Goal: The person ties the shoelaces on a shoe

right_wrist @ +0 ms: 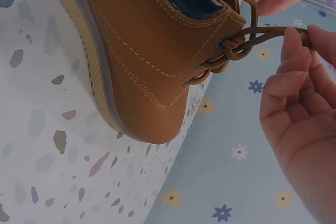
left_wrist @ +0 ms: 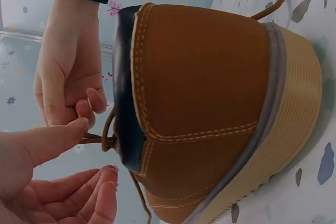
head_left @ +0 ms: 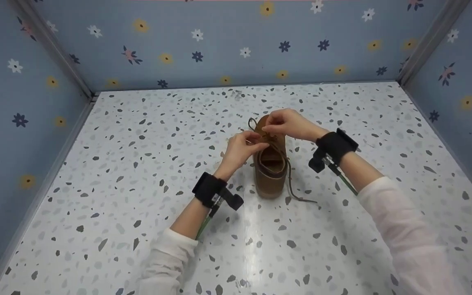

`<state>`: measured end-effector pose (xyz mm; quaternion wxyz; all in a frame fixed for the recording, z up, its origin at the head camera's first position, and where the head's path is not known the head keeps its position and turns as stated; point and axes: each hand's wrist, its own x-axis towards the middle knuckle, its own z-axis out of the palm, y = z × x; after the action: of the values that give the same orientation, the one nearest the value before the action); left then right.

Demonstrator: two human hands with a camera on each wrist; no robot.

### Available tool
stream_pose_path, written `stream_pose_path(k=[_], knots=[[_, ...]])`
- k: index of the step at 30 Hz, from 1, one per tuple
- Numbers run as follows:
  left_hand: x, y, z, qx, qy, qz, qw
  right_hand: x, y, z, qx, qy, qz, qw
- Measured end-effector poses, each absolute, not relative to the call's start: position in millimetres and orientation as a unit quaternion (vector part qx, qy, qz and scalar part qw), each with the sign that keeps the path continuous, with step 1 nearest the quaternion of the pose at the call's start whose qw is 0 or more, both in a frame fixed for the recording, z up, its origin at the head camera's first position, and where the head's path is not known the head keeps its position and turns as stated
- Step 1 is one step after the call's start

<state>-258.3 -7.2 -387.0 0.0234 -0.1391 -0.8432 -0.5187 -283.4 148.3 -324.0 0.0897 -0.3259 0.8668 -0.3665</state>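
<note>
A brown leather lace-up shoe (head_left: 269,186) stands upright on the speckled surface, its toe pointing away from me. My right hand (head_left: 291,125) is above the front of the shoe; in the right wrist view, its thumb and forefinger pinch a doubled brown shoelace (right_wrist: 270,31) drawn out from the eyelets. On the other side of the opening is my left hand (head_left: 238,151), thumb and fingers spread apart close beside the laces. In the left wrist view, the left thumb (left_wrist: 55,140) overlaps the right fingertips. A dark padded collar (left_wrist: 126,77) lines the shoe's opening.
One loose lace end (head_left: 301,199) trails over the speckled tabletop (head_left: 146,164) right of the shoe. A small lace loop (head_left: 252,122) sticks out near the toe. Blue flowered panels (head_left: 244,37) enclose the back and sides. Black wrist straps (head_left: 336,146) carry cameras and green cables.
</note>
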Motion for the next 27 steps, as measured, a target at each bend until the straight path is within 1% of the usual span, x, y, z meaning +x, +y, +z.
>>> stream_pose_path(k=[5,10,12,17,19,24,27], knots=[[-265,2,-390,-0.142,-0.827,-0.543,0.026,-285,148,-326,-0.332,0.869,-0.36,0.077],[-271,8,-394,-0.124,-0.812,-0.57,0.026,-284,147,-324,-0.341,0.862,-0.366,0.081],[-285,11,-412,-0.118,-0.8,-0.588,0.026,-284,146,-323,-0.345,0.86,-0.367,0.083],[-341,21,-487,-0.117,-0.746,-0.655,0.029,-284,144,-322,-0.347,0.86,-0.366,0.084],[-353,24,-503,-0.111,-0.727,-0.678,0.019,-285,144,-322,-0.344,0.861,-0.364,0.085],[-358,27,-506,-0.109,-0.699,-0.706,0.015,-293,145,-330,-0.345,0.865,-0.353,0.09],[-357,29,-505,-0.116,-0.698,-0.706,0.033,-299,145,-335,-0.348,0.865,-0.351,0.09]])
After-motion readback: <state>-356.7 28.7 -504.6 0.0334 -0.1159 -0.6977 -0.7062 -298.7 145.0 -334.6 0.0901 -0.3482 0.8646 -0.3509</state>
